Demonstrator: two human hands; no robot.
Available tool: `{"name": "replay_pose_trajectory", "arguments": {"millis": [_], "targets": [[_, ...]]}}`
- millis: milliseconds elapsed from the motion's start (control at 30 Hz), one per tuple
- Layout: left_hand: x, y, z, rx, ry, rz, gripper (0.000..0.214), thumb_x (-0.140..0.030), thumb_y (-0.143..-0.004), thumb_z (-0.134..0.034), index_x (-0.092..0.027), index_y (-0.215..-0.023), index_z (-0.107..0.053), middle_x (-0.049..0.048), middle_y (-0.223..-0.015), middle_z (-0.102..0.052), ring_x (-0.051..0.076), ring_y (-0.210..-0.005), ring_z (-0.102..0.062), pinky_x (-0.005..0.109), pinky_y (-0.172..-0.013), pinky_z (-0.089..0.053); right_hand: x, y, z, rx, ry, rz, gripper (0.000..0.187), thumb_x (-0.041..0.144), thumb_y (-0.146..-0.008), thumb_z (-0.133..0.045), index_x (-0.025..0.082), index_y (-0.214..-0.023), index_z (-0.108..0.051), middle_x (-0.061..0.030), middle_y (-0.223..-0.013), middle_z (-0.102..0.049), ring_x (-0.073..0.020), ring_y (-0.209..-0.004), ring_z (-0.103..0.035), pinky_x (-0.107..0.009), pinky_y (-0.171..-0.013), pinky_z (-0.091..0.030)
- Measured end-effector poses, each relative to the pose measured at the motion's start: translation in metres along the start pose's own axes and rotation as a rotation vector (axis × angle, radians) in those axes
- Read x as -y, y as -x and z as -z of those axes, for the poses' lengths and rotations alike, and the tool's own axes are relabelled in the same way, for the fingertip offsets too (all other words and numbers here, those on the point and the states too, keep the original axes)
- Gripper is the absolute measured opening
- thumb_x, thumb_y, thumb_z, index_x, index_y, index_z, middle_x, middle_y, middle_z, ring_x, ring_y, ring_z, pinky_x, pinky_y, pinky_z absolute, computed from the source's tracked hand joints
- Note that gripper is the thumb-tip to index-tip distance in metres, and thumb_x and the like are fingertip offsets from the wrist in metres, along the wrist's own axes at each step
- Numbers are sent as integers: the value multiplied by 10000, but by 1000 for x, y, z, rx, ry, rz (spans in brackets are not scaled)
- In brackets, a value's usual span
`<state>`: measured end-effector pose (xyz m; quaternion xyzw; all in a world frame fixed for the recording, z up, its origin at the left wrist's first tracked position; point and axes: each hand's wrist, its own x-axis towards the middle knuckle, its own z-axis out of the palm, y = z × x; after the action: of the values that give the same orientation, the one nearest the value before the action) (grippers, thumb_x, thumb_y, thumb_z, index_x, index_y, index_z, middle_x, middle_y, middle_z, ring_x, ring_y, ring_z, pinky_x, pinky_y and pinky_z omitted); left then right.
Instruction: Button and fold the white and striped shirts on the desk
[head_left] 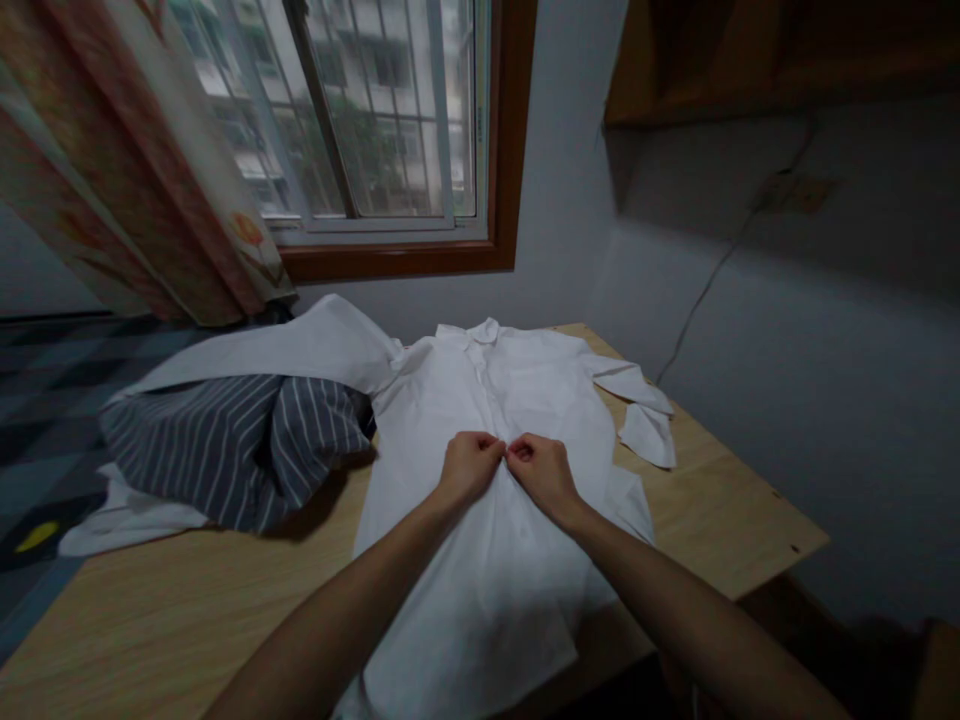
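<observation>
A white button-up shirt (547, 390) lies spread front side up, its collar toward the window and its hem hanging over the near table edge. My left hand (472, 462) pinches the front placket at about mid-chest height. Just beside it, my right hand (541, 468) pinches the same strip of cloth, the fingertips of both hands almost touching. The fingers hide whatever button or buttonhole lies between them. Above the hands the placket runs up to the collar; below them a small button shows on the cloth.
The wooden table (720, 500) carries the shirt. On the left lies a heap with a dark striped cloth (247, 440) and white fabric, one white sleeve draped across it. Behind are a window (375, 120) and a curtain (142, 150). A cable (705, 290) hangs along the right wall.
</observation>
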<state>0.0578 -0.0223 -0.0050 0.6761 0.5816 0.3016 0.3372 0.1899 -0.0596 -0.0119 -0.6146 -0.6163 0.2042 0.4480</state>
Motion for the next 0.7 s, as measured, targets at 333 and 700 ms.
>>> {"name": "replay_pose_trajectory", "arguments": {"millis": [333, 700], "targets": [[3, 1, -2, 13, -3, -165, 190, -204, -801, -518, -138, -694, -660, 9, -631, -612, 132, -618, -523, 232, -592, -346, -10, -8, -5, 175, -500, -373, 107, 281, -661, -592, 176, -646, -574, 21, -526, -584, -120, -429, -544, -222, -400, -433], [10, -5, -1, 100, -23, -225, 167, -216, -818, -506, -144, -759, -645, 11, -695, -623, 145, -660, -537, 243, -632, -388, -20, -12, -3, 202, -423, -325, 152, 330, -740, -564, 179, -734, -556, 43, -549, -549, -104, -429, -519, -203, -380, -394]]}}
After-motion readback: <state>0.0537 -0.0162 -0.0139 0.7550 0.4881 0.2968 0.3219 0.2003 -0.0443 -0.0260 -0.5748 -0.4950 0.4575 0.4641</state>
